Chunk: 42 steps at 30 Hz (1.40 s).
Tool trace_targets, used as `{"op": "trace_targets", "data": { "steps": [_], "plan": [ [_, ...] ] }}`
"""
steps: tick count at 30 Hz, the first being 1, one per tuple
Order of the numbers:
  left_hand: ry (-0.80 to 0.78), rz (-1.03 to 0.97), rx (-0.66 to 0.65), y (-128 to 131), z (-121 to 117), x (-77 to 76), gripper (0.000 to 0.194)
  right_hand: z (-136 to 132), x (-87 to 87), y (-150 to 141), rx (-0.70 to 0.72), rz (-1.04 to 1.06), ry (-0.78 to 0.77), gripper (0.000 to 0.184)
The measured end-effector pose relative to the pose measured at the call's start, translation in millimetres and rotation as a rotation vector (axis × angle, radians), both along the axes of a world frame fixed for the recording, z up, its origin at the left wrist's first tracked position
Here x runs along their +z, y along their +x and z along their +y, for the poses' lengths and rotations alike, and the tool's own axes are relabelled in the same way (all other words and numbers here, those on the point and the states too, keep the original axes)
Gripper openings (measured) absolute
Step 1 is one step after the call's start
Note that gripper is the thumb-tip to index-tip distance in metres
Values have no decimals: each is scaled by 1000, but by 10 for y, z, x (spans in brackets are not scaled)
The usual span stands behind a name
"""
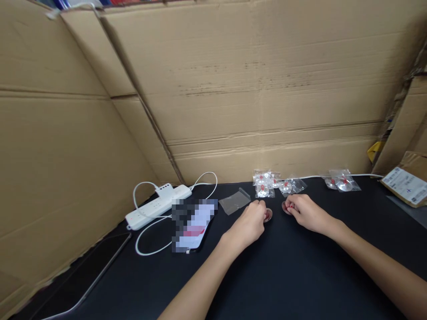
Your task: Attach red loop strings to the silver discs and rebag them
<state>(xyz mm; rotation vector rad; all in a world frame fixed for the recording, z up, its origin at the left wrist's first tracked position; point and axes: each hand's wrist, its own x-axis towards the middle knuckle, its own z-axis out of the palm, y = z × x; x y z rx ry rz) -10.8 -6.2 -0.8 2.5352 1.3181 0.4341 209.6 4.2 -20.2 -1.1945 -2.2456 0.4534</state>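
My left hand (252, 224) is closed, its fingers pinched at a small round metal disc (268, 215) that shows reddish at its middle. Just to the right, my right hand (306, 213) pinches a red piece on a second shiny disc (284, 208). The two discs are a short gap apart, low over the black table top (283, 275). Behind them lie clear bags (263, 183) with similar silver discs and red parts, and another such bag (287, 186). A flat, clear zip bag (234, 201) lies beyond my left hand, with no disc visible inside.
Further bagged discs (344, 181) lie at the back right, near a labelled brown package (405, 184). On the left are a white power strip (156, 206) with looping cables, a lit phone (196, 226) and a dark tablet-like slab (86, 275). Cardboard walls (260, 89) enclose the table.
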Motion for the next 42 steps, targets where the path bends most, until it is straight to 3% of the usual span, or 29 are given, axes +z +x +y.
{"op": "trace_targets", "data": {
  "steps": [7,13,24,31,42],
  "plan": [
    [95,157,73,50,-68,42,31,11,-51,-7,-86,-142,95,20],
    [107,165,124,121,-81,37,27,-16,4,-30,-162,-168,66,12],
    [105,156,184,145,-25,31,32,-10,-29,-26,-144,-135,102,15],
    [88,142,209,94,22,-41,50,-11,-44,-21,-139,-132,105,15],
    [69,87,196,68,24,-12,46,-29,-18,-32,-117,-76,82,16]
  ]
}}
